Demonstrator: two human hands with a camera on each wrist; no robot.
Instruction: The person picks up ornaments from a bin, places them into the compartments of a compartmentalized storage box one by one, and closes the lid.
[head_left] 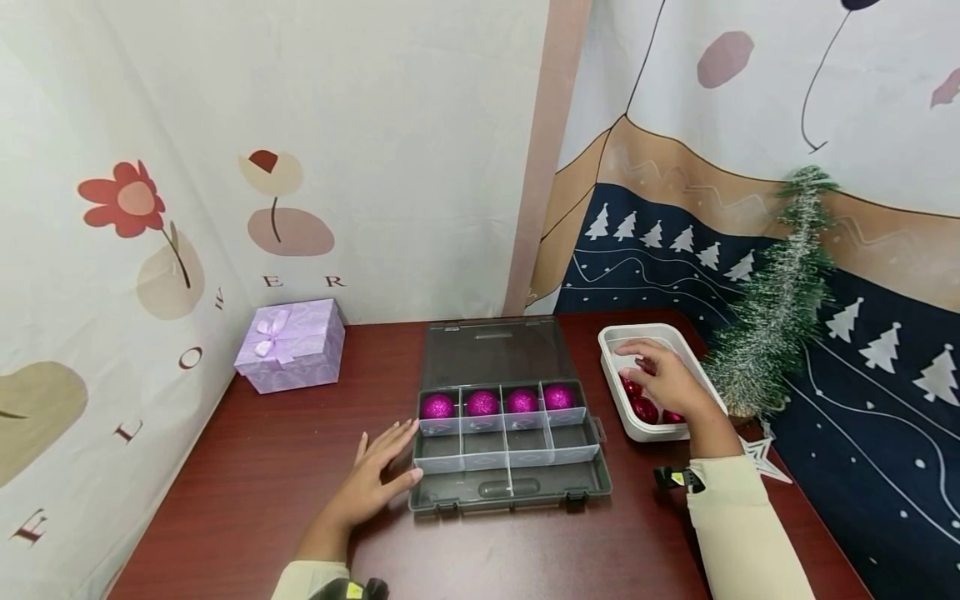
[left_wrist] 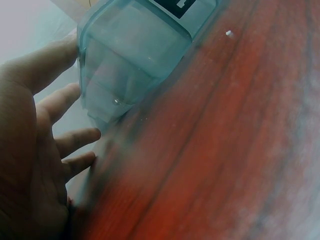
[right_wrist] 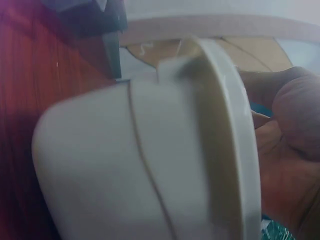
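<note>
A grey see-through compartment box (head_left: 495, 483) lies with its lid folded back. Four glittery magenta balls (head_left: 481, 403) fill its back row, one per compartment. My left hand (head_left: 372, 477) has its fingers spread at the box's left edge, thumb near the front corner; the left wrist view shows these fingers beside the box wall (left_wrist: 135, 55). Over a white tub (head_left: 639, 432) my right hand (head_left: 663, 379) reaches in, thumb and index finger apart. Shiny red balls (head_left: 643, 409) lie in the tub under it, partly hidden by the hand. The tub's side (right_wrist: 125, 165) fills the right wrist view.
A lilac gift box (head_left: 292, 346) with a bow stands at the back left. Right of the tub are a small frosted tree (head_left: 783, 317) and a white star (head_left: 765, 460). Printed cloth hangs behind the brown table (head_left: 262, 492).
</note>
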